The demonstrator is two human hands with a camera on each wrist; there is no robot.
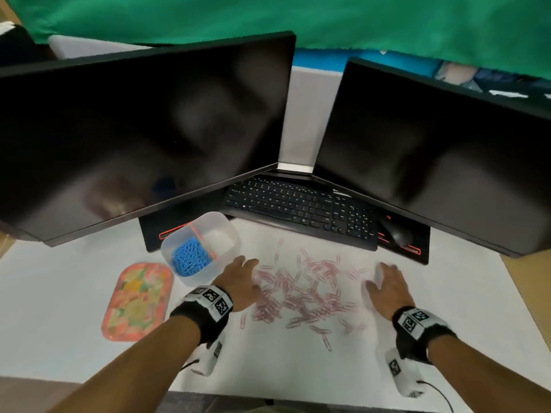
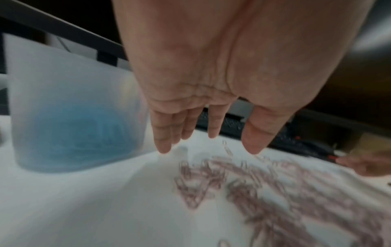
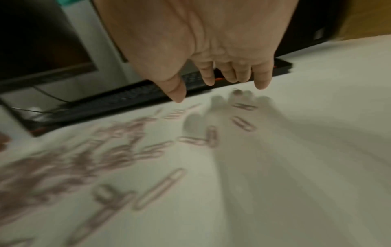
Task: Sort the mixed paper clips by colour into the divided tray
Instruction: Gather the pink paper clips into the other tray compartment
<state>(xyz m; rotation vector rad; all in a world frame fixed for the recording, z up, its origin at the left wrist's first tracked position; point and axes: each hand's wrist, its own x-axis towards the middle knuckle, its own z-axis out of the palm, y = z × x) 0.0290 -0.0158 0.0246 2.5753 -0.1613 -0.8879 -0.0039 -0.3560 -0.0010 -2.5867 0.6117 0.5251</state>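
Head view is showing both hands hovering low over a white table (image 1: 298, 368), one at each side of a loose spread of pink paper clips (image 1: 301, 293). The left hand (image 1: 240, 278) is sitting at the left edge of the spread, fingers straight and slightly fanned, holding nothing; the left wrist view is confirming this, with the fingertips (image 2: 162, 147) pointing down just above the table. The right hand (image 1: 387, 286) is lying at the right edge, likewise flat and empty, its fingertips (image 3: 262, 83) hanging just over a few stray clips in the right wrist view.

The divided tray (image 1: 229, 234), a frosted plastic tub, is standing just beyond the left hand. One compartment is holding a heap of blue paper clips (image 1: 189, 259); the other looks bare, and something thin and red is lying along the divider, too blurred to name. A flowered lid or dish (image 1: 137, 302) is lying to the left of the tub, and a keyboard (image 1: 298, 204) and two dark monitors (image 1: 134, 129) are standing behind.

Blue seems to be done, so the pink is what is remaining. The hands appear to be getting ready to rake the spread together. Next, they will be needing to sweep inward, bunching the clips without flicking strays off, then scoop them into the bare compartment.
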